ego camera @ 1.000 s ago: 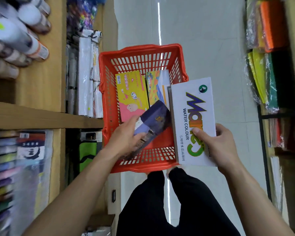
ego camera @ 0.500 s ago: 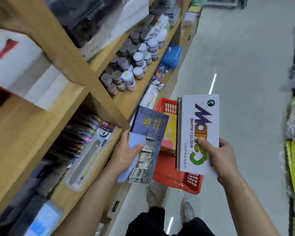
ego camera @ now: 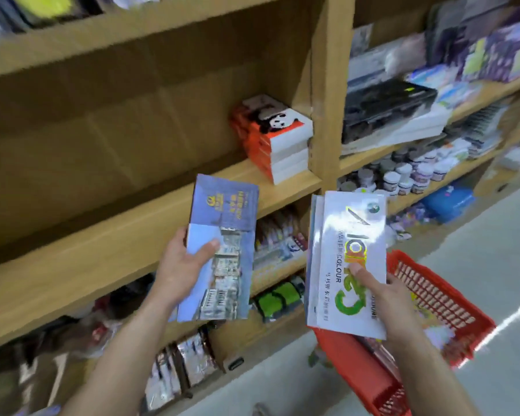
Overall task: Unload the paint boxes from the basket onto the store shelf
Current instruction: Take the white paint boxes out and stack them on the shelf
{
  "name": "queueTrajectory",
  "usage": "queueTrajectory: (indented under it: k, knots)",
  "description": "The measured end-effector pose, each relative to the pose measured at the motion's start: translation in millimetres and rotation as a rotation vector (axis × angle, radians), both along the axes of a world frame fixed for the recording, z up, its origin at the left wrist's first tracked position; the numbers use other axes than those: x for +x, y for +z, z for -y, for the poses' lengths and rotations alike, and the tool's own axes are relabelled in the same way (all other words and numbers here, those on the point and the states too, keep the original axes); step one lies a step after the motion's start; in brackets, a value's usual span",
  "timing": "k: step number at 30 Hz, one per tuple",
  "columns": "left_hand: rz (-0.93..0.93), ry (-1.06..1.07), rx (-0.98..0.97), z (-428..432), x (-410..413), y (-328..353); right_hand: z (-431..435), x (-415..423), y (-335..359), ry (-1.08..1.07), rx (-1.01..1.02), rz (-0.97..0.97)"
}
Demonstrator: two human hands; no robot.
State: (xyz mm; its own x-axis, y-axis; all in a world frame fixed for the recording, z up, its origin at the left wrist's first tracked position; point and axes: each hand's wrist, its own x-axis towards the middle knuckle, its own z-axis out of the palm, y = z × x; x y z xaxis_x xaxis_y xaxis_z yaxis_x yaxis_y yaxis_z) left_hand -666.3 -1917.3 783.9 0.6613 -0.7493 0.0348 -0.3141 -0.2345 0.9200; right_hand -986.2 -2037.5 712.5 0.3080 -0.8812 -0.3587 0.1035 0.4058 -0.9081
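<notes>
My left hand (ego camera: 182, 267) grips a blue paint box (ego camera: 219, 235) printed with a building, held upright in front of the wooden shelf (ego camera: 132, 232). My right hand (ego camera: 388, 298) holds a white water colour paint box (ego camera: 347, 250) with at least one more flat box behind it, above the red basket (ego camera: 442, 301) on the floor at lower right. The shelf board in front of the blue box is bare wood. A stack of orange-and-white panda boxes (ego camera: 273, 136) stands at that board's right end.
A wooden upright (ego camera: 330, 85) divides the shelving. Right of it sit paint jars (ego camera: 403, 175), a black case (ego camera: 385, 106) and flat packs. Lower shelves hold brushes and packets (ego camera: 276, 241). A blue bag (ego camera: 448, 202) lies on the pale floor (ego camera: 478, 370).
Both hands lifted their boxes out of the basket and up to shelf height. My view swung from the basket to the shelf, leaving the basket low on the right.
</notes>
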Motion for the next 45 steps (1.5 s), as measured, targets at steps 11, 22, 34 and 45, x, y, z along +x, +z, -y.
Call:
queueTrajectory:
  k: [11, 22, 34, 45]
  knots:
    - [-0.056, 0.124, -0.051, 19.3, 109.4, 20.7, -11.2, 102.4, 54.4, 0.191, -0.057, -0.056]
    - [0.161, -0.002, 0.293, 68.4, 178.4, 5.4, -1.1, 161.5, 70.0, 0.086, -0.119, -0.091]
    - [0.003, -0.055, 0.115, 16.3, 147.2, -25.9, 31.0, 203.1, 96.4, 0.176, -0.059, -0.051]
    - [-0.247, -0.188, 0.058, -20.2, 117.8, -25.2, 59.1, 288.3, 114.2, 0.413, -0.027, -0.145]
